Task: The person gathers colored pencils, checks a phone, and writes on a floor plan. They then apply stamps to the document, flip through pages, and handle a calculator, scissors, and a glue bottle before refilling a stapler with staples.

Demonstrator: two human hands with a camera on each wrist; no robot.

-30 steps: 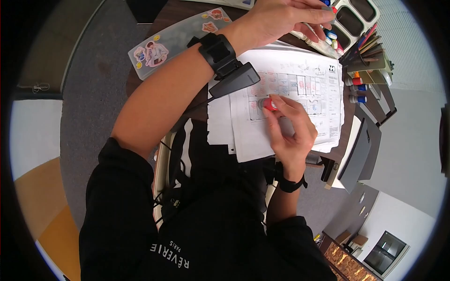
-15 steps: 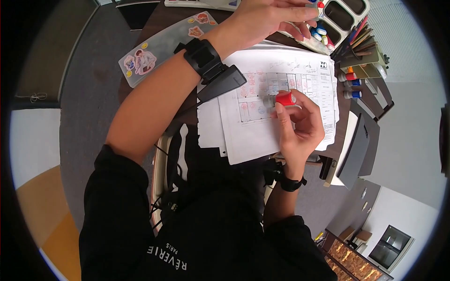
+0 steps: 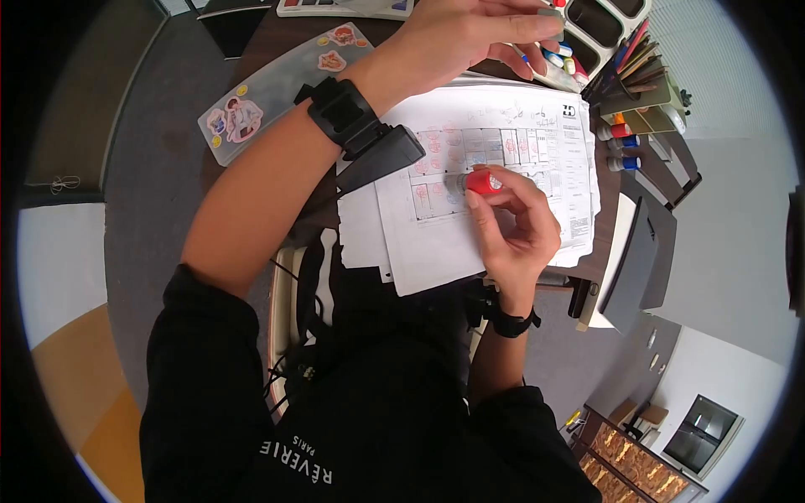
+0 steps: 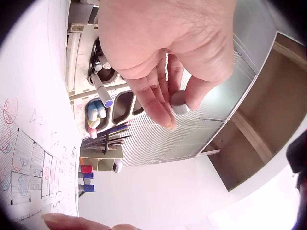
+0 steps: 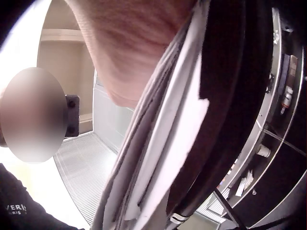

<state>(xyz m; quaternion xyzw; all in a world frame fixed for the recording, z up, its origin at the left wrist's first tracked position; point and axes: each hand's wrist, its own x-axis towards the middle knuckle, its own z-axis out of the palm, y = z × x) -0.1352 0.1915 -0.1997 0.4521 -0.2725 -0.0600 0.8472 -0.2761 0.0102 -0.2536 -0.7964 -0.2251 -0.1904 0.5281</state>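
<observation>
My right hand (image 3: 524, 226) pinches a red-topped stamp (image 3: 481, 182) between thumb and fingers, its greyish clear end lying over the lower part of a printed plan. That plan is on the top sheet (image 3: 436, 260) of a stack of papers and carries red and blue round stamp marks. Up at the far side, my left hand (image 3: 470, 42) holds a small grey cap (image 4: 180, 102) between thumb and fingertips, beside a desk organizer (image 3: 579, 50). In the right wrist view only the wrist (image 5: 129, 52) and paper edges show; the fingers are hidden.
Markers and caps (image 4: 96, 111) fill some organizer wells. Pencils (image 3: 646, 67) stand in a holder at the far right, with red and blue stamps (image 3: 625, 151) nearby. A translucent folder with stickers (image 3: 285, 92) lies left of the papers. A monitor-like dark panel (image 3: 641, 264) is at right.
My right hand has shifted the red stamp rightward over the plan, then slightly back left. My left hand stays by the organizer with the cap. The whole head view has drifted a little.
</observation>
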